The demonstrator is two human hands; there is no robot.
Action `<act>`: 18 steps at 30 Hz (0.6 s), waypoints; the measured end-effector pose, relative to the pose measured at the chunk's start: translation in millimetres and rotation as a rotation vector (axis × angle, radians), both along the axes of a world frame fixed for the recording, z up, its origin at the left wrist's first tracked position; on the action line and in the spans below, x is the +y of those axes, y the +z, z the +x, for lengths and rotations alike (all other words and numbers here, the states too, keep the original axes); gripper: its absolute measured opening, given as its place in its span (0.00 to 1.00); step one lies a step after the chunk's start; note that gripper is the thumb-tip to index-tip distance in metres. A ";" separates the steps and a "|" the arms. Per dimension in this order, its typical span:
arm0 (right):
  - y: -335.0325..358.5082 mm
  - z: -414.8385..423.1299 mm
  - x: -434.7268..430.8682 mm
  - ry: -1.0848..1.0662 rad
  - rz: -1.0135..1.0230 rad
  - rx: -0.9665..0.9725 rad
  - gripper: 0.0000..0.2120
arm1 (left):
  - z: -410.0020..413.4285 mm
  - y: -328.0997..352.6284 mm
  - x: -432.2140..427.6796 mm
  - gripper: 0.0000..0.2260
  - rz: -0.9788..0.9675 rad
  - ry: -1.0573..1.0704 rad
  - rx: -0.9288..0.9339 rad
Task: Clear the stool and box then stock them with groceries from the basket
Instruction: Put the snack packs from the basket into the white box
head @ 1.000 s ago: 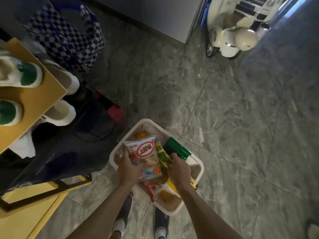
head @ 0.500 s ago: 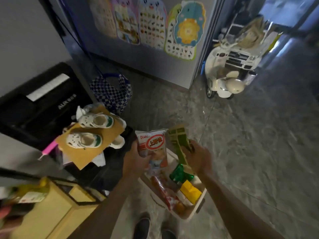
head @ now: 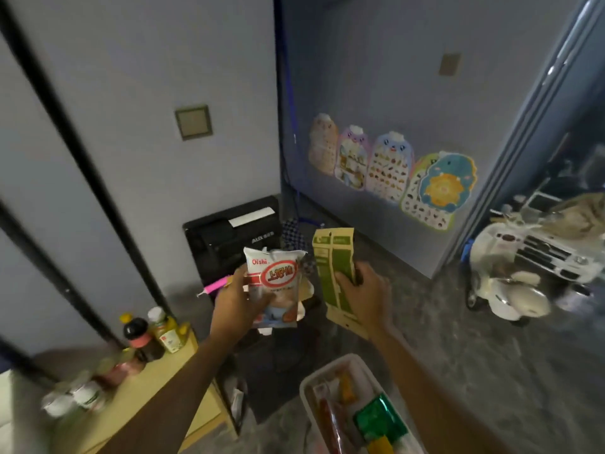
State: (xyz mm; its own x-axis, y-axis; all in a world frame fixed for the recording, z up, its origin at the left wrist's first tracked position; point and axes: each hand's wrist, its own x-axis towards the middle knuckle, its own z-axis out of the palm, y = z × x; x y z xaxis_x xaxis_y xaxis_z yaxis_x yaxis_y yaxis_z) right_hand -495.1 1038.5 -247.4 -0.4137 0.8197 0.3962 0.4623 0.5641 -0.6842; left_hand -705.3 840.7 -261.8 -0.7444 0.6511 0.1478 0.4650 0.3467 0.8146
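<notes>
My left hand [head: 236, 301] grips a white Oishi snack bag [head: 275, 283] with a red label, held up at chest height. My right hand [head: 365, 294] grips a tall tan and green paper pack [head: 334, 273] beside it. Both are raised above the white basket [head: 322, 371] on the floor at the bottom, which still holds a green foil pack [head: 379, 421], a yellow pack and red wrappers. A black box [head: 229, 244] stands against the wall behind the bags. The stool is hidden behind my hands.
A yellow wooden table [head: 183, 388] at the lower left carries several sauce bottles [head: 154, 332] and jars. A pink pen [head: 214, 285] pokes out left of my left hand. A white toy scooter and car [head: 523, 273] stand at the right. Grey tiled floor lies between.
Both hands lifted the snack bag and the paper pack out of the basket and up. My view tilted from the floor to the wall, so the shoes on the cardboard went behind the bags.
</notes>
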 end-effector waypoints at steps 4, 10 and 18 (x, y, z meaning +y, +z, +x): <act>21.6 -62.8 -54.2 0.186 0.038 0.022 0.08 | -35.5 20.8 -85.0 0.31 0.041 0.111 -0.032; 28.8 -177.5 -177.6 0.445 0.041 0.013 0.17 | -86.9 33.3 -244.7 0.29 0.089 0.357 -0.045; 25.7 -303.2 -387.8 0.672 -0.063 0.025 0.14 | -139.1 37.6 -470.0 0.29 0.077 0.649 -0.008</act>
